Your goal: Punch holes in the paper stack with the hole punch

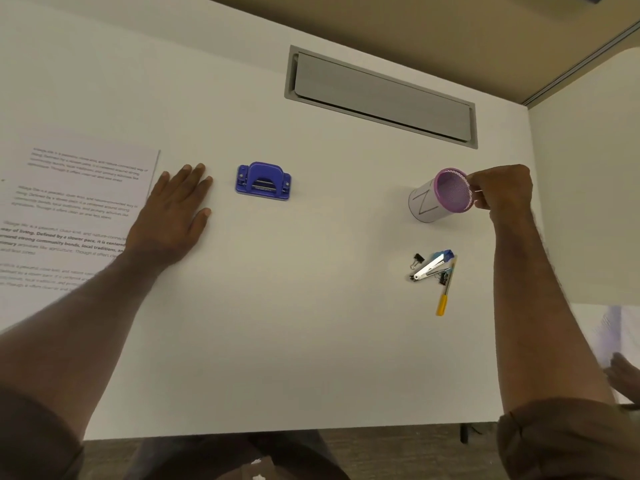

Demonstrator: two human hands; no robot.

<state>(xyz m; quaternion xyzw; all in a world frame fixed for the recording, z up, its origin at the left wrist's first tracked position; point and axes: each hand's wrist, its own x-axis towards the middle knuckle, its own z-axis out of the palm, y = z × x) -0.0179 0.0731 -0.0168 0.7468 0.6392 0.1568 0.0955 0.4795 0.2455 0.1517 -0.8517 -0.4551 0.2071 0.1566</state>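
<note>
A blue hole punch (263, 181) sits on the white desk (294, 306), just left of centre. The printed paper stack (69, 209) lies flat at the far left. My left hand (173, 209) rests palm down on the desk beside the stack's right edge, fingers spread, holding nothing; the wrist overlaps the paper's lower corner. My right hand (498, 190) grips the rim of a pink mesh pen cup (441, 199) wrapped in white paper, tilted with its mouth toward me.
A stapler (431, 266), binder clips (417, 259) and a yellow-capped pen (445, 296) lie in a small heap at the right, below the cup. A grey cable hatch (381, 95) is set in the desk at the back. The desk's front edge is near me.
</note>
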